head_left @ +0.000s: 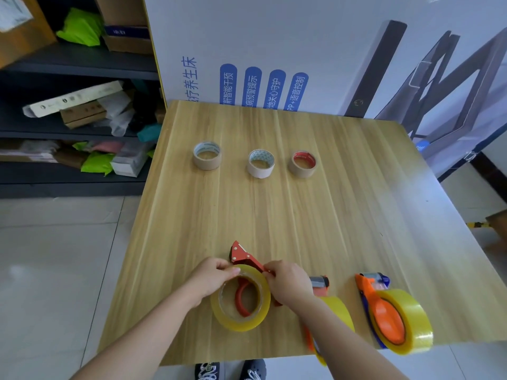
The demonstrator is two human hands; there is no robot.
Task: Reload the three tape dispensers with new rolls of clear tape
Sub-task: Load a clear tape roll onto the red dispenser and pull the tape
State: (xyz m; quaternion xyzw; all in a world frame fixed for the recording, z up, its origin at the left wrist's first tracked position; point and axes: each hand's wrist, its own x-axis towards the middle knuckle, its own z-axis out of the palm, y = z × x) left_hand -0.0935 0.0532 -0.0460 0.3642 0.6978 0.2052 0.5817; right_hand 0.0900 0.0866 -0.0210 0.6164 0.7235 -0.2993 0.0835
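Wooden table [329, 215] stands in front of a printed display panel [274, 50], with cluttered shelving [82, 119] to the left. Three spent cores [261, 163] stand in a row at the far side, well apart from the work area, which keeps them from being confused with fresh stock.

Near the front edge, the red dispenser [242, 255] lies flat with its cutter head pointing away from the person. The clear tape roll [236, 323] lies over the dispenser's red hub, which shows through the core. The roll looks tilted, not fully seated.

The left hand [212, 278] pinches the roll's upper rim, probably to steady it or to lift the free end. The right hand [289, 283] has its fingers curled on the red frame just beside the roll, bracing the tool against that pull. Whether it also holds the tape end cannot be determined.

To the right, the middle orange dispenser [319, 282] and the right orange dispenser [384, 311] each carry a full roll. By that evidence, this is the last of the three reloads.
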